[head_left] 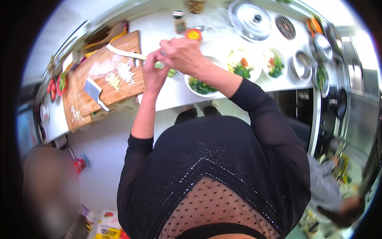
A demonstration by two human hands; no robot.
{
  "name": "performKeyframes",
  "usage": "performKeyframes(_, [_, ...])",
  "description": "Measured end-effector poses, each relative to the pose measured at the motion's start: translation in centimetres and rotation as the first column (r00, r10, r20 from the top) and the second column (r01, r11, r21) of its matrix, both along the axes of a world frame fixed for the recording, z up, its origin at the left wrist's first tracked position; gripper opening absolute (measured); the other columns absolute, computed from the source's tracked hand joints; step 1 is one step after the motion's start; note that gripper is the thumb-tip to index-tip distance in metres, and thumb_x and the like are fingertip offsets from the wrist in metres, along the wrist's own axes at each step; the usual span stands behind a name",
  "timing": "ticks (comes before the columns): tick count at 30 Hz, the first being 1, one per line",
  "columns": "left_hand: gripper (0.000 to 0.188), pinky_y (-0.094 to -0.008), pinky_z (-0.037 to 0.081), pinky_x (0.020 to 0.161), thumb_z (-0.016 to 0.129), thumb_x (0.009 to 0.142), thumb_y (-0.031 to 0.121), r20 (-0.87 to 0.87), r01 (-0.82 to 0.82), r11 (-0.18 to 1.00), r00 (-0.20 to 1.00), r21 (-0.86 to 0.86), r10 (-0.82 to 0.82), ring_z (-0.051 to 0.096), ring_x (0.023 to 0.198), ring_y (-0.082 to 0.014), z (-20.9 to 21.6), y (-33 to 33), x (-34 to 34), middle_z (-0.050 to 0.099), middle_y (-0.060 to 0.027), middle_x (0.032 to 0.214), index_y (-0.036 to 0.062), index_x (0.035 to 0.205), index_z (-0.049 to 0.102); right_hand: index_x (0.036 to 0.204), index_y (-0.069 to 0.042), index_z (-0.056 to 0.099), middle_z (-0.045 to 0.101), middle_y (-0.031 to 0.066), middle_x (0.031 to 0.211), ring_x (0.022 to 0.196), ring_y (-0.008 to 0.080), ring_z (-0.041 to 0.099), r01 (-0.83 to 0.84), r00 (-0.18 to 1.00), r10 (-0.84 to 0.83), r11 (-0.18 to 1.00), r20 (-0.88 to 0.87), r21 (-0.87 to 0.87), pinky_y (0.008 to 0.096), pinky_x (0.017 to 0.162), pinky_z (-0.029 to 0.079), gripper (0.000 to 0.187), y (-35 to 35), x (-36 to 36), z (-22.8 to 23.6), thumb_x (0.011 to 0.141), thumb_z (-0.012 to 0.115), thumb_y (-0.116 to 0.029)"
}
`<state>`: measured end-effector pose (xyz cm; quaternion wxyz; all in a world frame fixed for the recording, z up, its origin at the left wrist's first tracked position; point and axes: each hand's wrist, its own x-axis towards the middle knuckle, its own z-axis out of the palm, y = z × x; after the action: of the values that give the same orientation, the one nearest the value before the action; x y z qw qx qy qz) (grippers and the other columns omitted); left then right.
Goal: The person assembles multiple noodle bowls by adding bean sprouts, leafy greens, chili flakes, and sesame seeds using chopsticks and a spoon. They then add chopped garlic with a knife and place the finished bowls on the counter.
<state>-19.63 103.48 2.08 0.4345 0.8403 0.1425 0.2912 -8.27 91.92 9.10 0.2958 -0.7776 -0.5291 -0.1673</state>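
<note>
My left fingers (149, 65) appear closed on a pale stalk (125, 52) reaching left across the cutting board (77, 85); my right fingers' (169, 47) grip is obscured. Recommended: steady it left-handed, work gently, away from the lower-right bowl (205, 95).

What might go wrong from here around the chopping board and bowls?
1. The cleaver lies on the chopping board with its handle pointing to the near edge; a bump might send it off.
2. The right forearm crosses above the white bowl of greens; lowered, it could touch the food.
3. The right hand appears close to the small orange-topped container, which could get knocked over.
</note>
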Motion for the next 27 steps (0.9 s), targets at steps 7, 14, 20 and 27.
performKeyframes(7, [0.031, -0.033, 0.054, 0.077, 0.08, 0.074, -0.003, -0.078, 0.141, 0.989, 0.987, -0.037, -0.143, 0.063, 0.089, -0.0222, 4.5, -5.2, -6.1, 0.061, -0.0109, 0.098, 0.0003, 0.094, 0.056, 0.084, -0.01, 0.056, 0.06, 0.0091, 0.064, 0.059, 0.029, 0.066, -0.225, 0.962, 0.224, 0.974, -0.156, 0.012, 0.0405, 0.051, 0.05, 0.035, -6.5, -3.8, 2.3, 0.095, 0.059, -0.043])
performKeyframes(14, [0.04, -0.0346, 0.053, 0.075, 0.081, 0.074, 0.001, -0.145, 0.236, 0.971, 0.962, 0.029, -0.23, 0.065, 0.087, -0.0274, 7.5, -8.8, -7.8, 0.063, -0.0127, 0.094, -0.0019, 0.108, 0.061, 0.085, -0.009, 0.058, 0.059, 0.0085, 0.066, 0.058, 0.0281, 0.064, -0.301, 0.938, 0.302, 0.953, -0.17, 0.031, 0.0406, 0.051, 0.049, 0.033, -11.0, -4.9, 3.8, 0.094, 0.062, -0.041])
performKeyframes(20, [0.043, -0.0383, 0.053, 0.078, 0.083, 0.073, 0.007, -0.014, 0.222, 0.967, 0.975, 0.129, -0.222, 0.067, 0.091, -0.0291, 9.2, -10.9, -7.8, 0.066, -0.0135, 0.098, -0.0005, 0.109, 0.061, 0.088, -0.01, 0.059, 0.062, 0.0106, 0.064, 0.059, 0.0313, 0.066, -0.219, 0.937, 0.234, 0.972, -0.258, 0.084, 0.0433, 0.051, 0.05, 0.031, -13.0, -6.1, 6.1, 0.091, 0.063, -0.04])
performKeyframes(27, [0.028, -0.0263, 0.046, 0.065, 0.08, 0.075, 0.002, 0.065, 0.026, 0.997, 0.998, -0.068, -0.021, 0.052, 0.072, -0.0121, 6.5, -12.3, -7.6, 0.056, -0.0029, 0.078, 0.0013, 0.092, 0.058, 0.082, -0.01, 0.06, 0.058, 0.0073, 0.061, 0.056, 0.0265, 0.063, -0.039, 0.995, 0.044, 0.998, -0.086, 0.051, 0.0384, 0.05, 0.049, 0.027, -11.9, -8.5, 6.6, 0.09, 0.066, -0.036])
